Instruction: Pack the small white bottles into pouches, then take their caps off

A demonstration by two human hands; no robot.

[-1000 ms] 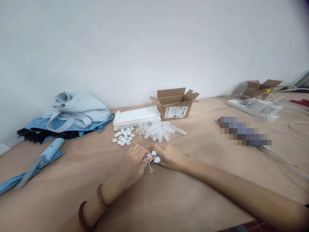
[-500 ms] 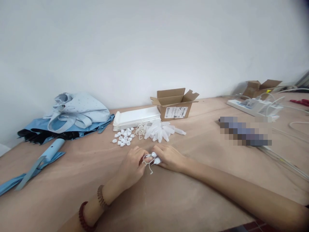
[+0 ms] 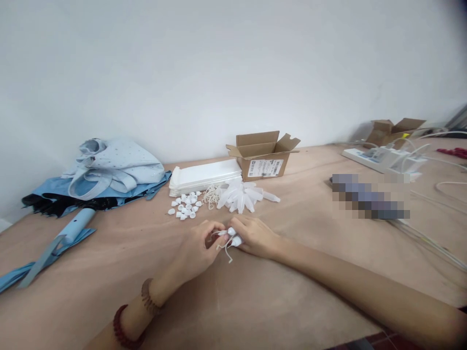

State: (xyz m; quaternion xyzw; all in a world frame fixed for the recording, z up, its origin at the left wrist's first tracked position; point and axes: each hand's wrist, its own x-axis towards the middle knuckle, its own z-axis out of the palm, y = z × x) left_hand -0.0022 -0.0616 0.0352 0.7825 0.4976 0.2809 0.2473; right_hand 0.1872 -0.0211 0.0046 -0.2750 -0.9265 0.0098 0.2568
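While between L hand [image 3: 195, 248] & R hand [image 3: 255, 237], white plastic tube [image 3: 237, 241]

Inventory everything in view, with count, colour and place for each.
plywood bench top: one, tan, under everything
wall: one, white, behind the bench
cardboard box: one, brown, open, back centre
second cardboard box: one, brown, open, far back right
flat packets: one stack, white, left of the box
plastic caps: many, white, loose pile front of the stack
string: one tangle, off-white, right of the caps
plastic tubes: a bunch, translucent, right of the string
folded cloth: one, pale blue, back left
blue fabric: some, front left
power strip: one, white, back right, cables attached
pixelated object: one, right
left hand: with right hand, holds white plastic pieces with string
right hand: beside left
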